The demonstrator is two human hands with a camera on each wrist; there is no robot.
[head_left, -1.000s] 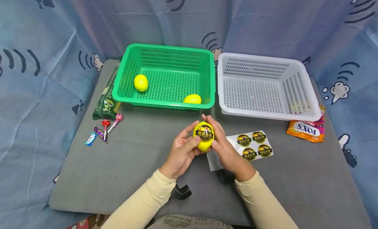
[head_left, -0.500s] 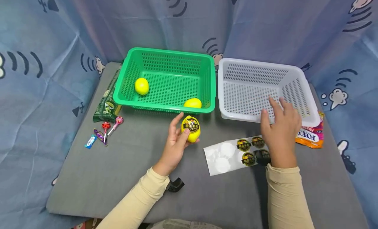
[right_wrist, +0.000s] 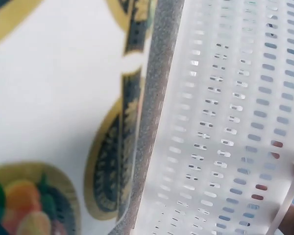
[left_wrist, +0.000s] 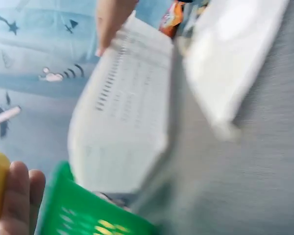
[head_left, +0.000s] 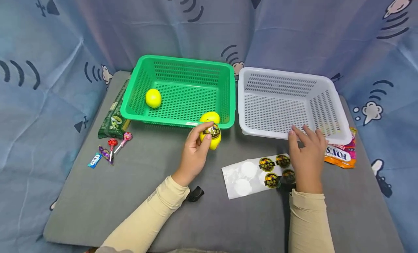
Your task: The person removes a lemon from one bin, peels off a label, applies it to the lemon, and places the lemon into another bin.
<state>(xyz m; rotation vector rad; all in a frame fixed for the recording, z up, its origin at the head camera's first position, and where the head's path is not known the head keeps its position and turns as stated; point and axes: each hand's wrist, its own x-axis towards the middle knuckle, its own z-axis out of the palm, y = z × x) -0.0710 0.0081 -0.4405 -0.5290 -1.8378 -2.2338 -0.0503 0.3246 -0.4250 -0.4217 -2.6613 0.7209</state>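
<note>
A left hand (head_left: pixel 194 155) grips a stickered lemon (head_left: pixel 211 135) just before the green basket (head_left: pixel 177 89); it looks light, firm and smooth, best cupped round its middle. The right hand (head_left: pixel 307 156), fingers relaxed, rests by the white basket (head_left: pixel 287 100).

Held lemon (head_left: pixel 211 137): yellow, black-and-gold round sticker. Two lemons in basket (head_left: pixel 153 98): plain yellow. Left basket (head_left: pixel 177 119): green, slotted. Right basket (head_left: pixel 321 89): white, slotted. Sticker sheet (head_left: pixel 248 175): white backing, black-gold stickers. Mat (head_left: pixel 98 195): grey. Backdrop cloth (head_left: pixel 294 31): blue, dark cartoon prints. Sleeves (head_left: pixel 307 220): beige. Sweet bag (head_left: pixel 339 155): orange, white lettering.
</note>
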